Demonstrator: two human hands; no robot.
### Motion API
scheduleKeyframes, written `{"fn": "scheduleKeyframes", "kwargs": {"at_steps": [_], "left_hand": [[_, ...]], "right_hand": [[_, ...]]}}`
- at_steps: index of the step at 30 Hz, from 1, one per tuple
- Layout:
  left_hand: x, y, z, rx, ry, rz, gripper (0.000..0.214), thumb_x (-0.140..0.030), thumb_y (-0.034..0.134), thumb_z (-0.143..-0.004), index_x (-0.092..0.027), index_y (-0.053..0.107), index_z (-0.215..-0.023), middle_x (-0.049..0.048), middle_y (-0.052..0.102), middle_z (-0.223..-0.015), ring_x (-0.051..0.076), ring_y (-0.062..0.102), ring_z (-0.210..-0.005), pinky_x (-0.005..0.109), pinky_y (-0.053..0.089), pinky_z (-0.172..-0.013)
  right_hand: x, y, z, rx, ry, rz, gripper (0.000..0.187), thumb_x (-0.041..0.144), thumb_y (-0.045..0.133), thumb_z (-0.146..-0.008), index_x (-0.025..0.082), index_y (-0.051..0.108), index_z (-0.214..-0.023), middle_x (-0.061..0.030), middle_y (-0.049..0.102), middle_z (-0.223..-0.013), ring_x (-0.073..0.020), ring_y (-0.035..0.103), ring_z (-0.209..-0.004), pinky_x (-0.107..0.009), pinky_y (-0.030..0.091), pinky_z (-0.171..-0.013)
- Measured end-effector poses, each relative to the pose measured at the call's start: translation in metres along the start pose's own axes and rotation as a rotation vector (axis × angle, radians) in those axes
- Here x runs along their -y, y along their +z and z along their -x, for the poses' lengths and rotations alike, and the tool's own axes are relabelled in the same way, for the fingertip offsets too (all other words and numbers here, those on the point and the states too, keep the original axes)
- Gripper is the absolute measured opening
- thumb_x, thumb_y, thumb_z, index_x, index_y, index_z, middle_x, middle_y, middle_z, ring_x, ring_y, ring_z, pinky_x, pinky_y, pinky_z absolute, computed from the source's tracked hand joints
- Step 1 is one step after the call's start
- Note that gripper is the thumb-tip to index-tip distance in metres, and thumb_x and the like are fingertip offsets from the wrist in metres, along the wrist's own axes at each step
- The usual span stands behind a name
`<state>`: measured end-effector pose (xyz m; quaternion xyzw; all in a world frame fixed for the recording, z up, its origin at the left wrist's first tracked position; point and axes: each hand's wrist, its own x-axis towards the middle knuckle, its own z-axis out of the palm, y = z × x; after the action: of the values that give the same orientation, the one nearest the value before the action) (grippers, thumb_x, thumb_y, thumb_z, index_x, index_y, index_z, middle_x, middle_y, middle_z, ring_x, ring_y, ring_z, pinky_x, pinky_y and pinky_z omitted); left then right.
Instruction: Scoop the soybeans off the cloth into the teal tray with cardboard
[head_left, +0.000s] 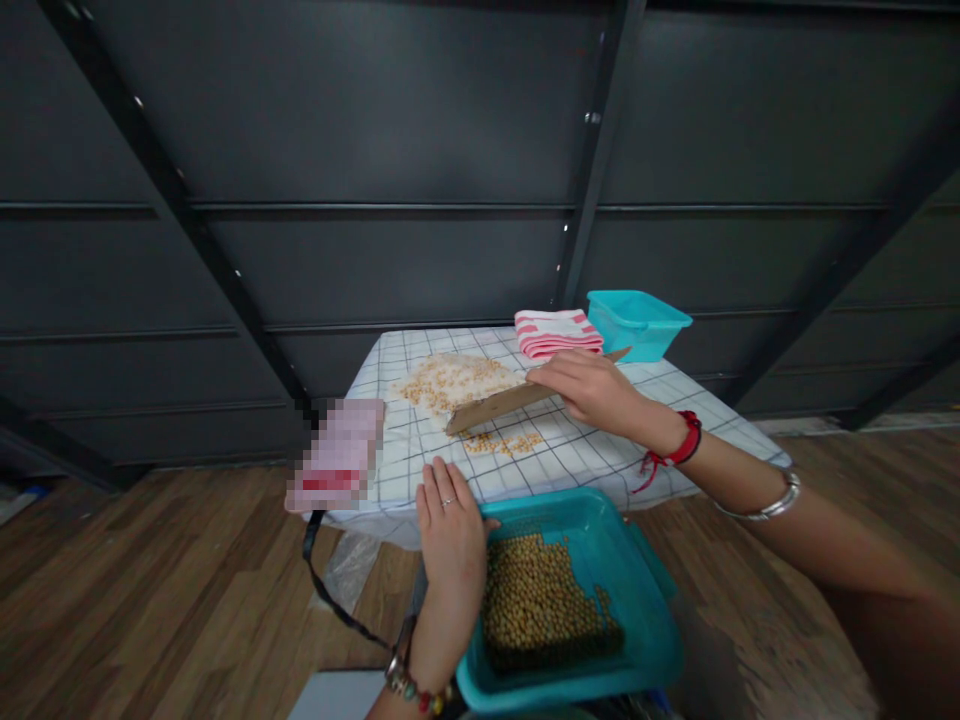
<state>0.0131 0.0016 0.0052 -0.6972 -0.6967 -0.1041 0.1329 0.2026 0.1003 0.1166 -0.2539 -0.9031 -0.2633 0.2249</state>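
Cardboard strip [487, 408], long axis near-left to far-right across beans [450, 380], right hand [592, 388] closed around its far half

Beans and tubs around a table [585, 460]
A bean pile [450, 380] lies mid-table, the board [495, 405] at its 4 o'clock, the cloth [556, 332] and far tub [637, 322] at 2, the near tub [652, 600] at 6.

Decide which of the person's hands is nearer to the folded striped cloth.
Right. The right hand holds a cardboard strip just beside the striped cloth; the left hand rests on the bean tub rim, across the table.
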Motion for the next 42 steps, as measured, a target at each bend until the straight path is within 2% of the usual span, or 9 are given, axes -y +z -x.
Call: {"fn": "scheduleKeyframes", "kwargs": {"at_steps": [7,11,17,34,39,42], "left_hand": [[0.0,0.002,-0.001,-0.013,-0.003,0.002,0.056,-0.017,0.057,-0.07,0.002,0.045,-0.121,0.0275,0.042,-0.131,0.034,0.041,-0.121,0.047,0.038,-0.098],[-0.001,0.004,0.0,-0.024,-0.007,0.005,0.057,-0.017,0.058,-0.069,0.002,0.045,-0.121,0.0271,0.043,-0.131,0.034,0.04,-0.122,0.047,0.038,-0.098],[0.0,0.003,-0.001,-0.018,-0.011,0.008,0.06,-0.019,0.06,-0.068,0.002,0.044,-0.122,0.027,0.043,-0.13,0.035,0.041,-0.121,0.047,0.039,-0.098],[0.0,0.003,0.0,-0.019,-0.004,-0.003,0.062,-0.02,0.061,-0.068,0.004,0.043,-0.122,0.0283,0.042,-0.13,0.036,0.04,-0.121,0.048,0.038,-0.098],[-0.001,0.001,-0.001,0.001,-0.002,-0.011,0.063,-0.022,0.061,-0.069,0.004,0.042,-0.123,0.0281,0.041,-0.131,0.036,0.039,-0.122,0.047,0.038,-0.098],[-0.001,-0.001,-0.001,0.025,0.003,-0.018,0.063,-0.023,0.06,-0.069,0.004,0.042,-0.123,0.0283,0.04,-0.131,0.036,0.039,-0.122,0.048,0.037,-0.099]], "right_hand": [[-0.001,-0.01,0.009,-0.039,-0.028,-0.023,0.039,0.001,0.037,-0.072,0.017,0.056,-0.102,-0.0039,0.061,-0.081,-0.0157,0.052,-0.079,-0.029,0.042,-0.072],[0.002,-0.005,0.003,-0.043,-0.02,-0.037,0.038,0.001,0.036,-0.072,0.016,0.055,-0.102,-0.0045,0.061,-0.082,-0.0157,0.052,-0.081,-0.029,0.042,-0.072],[0.004,0.005,-0.01,0.02,-0.032,-0.067,0.04,0.0,0.036,-0.071,0.018,0.056,-0.102,-0.0043,0.06,-0.084,-0.0148,0.051,-0.081,-0.029,0.042,-0.074],[-0.028,0.0,0.014,0.003,-0.029,-0.228,0.035,0.002,0.034,-0.074,0.019,0.056,-0.096,-0.0046,0.061,-0.086,-0.0145,0.053,-0.085,-0.031,0.043,-0.077],[-0.033,-0.011,0.018,0.007,0.025,-0.223,0.033,0.006,0.035,-0.076,0.02,0.057,-0.097,-0.0046,0.064,-0.089,-0.0154,0.055,-0.086,-0.033,0.044,-0.078],[-0.037,-0.019,0.019,0.04,0.157,-0.166,0.035,0.009,0.036,-0.078,0.02,0.057,-0.102,-0.0052,0.065,-0.092,-0.0169,0.057,-0.088,-0.035,0.043,-0.079]]}}
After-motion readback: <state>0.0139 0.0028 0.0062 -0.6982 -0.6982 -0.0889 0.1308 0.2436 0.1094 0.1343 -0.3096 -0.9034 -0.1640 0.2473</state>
